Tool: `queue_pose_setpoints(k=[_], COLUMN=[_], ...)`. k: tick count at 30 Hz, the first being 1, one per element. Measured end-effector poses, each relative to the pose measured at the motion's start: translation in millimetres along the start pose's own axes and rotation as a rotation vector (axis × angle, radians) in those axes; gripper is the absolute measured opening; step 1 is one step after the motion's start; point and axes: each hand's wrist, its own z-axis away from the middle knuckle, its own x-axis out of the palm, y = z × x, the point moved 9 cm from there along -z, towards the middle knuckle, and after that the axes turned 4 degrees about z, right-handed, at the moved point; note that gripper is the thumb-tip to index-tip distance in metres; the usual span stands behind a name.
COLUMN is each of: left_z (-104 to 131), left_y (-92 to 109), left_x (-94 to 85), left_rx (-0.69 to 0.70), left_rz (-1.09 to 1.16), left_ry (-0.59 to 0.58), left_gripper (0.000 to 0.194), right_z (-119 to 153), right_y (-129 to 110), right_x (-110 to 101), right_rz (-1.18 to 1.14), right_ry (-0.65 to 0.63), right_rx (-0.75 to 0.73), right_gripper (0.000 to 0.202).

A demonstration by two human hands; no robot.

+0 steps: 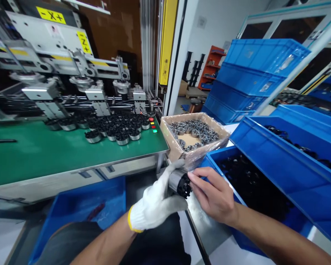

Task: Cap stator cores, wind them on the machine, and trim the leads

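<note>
My left hand (157,204), in a white knitted glove with a yellow cuff, is closed around a stator core (175,180). This is a grey metal cylinder lying tilted in the glove. A black toothed plastic end piece (184,186) sits at its right end. My bare right hand (213,193) pinches the edge of that end piece between thumb and fingertips. Whether the end piece is fully seated on the metal cannot be made out. Below my right hand is a metal ledge (209,224).
Black-topped stator cores (121,129) cluster on the green bench (57,158) before a machine (96,97). Right of it stands a carton (172,141) of metal cores. Blue bins (287,162) at right hold black parts. Another blue bin (79,198) sits below the bench; blue crates (253,73) are stacked behind.
</note>
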Motion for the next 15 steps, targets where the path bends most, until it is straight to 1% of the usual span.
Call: queue_pose_setpoints(k=[1, 3, 7, 10, 15], left_z=[0.7, 1.6, 1.3, 0.5, -0.2], left_y=[2.0, 5.3, 7.1, 5.3, 7.5], left_x=[0.0, -0.9, -2.6, -4.5, -7.1], left_rx=[-0.023, -0.055, -0.074, -0.101, -0.070], left_rz=[-0.058, -0.119, -0.142, -0.169, -0.188], left_ry=[0.000, 0.018, 0.049, 0.052, 0.060], left_gripper=[0.089, 0.092, 0.092, 0.092, 0.090], right_z=[0.5, 0.8, 0.1, -1.4, -3.1], right_y=[0.0, 1.2, 5.0, 4.8, 8.4], right_x=[-0.8, -2.4, -3.8, -3.2, -3.6], right_rz=[0.003, 0.013, 0.016, -0.021, -0.066], right_ry=[0.006, 0.024, 0.061, 0.077, 0.096], right_rx=[0.004, 0.033, 0.137, 0.172, 0.224], right_gripper=[0.040, 0.039, 0.032, 0.027, 0.022])
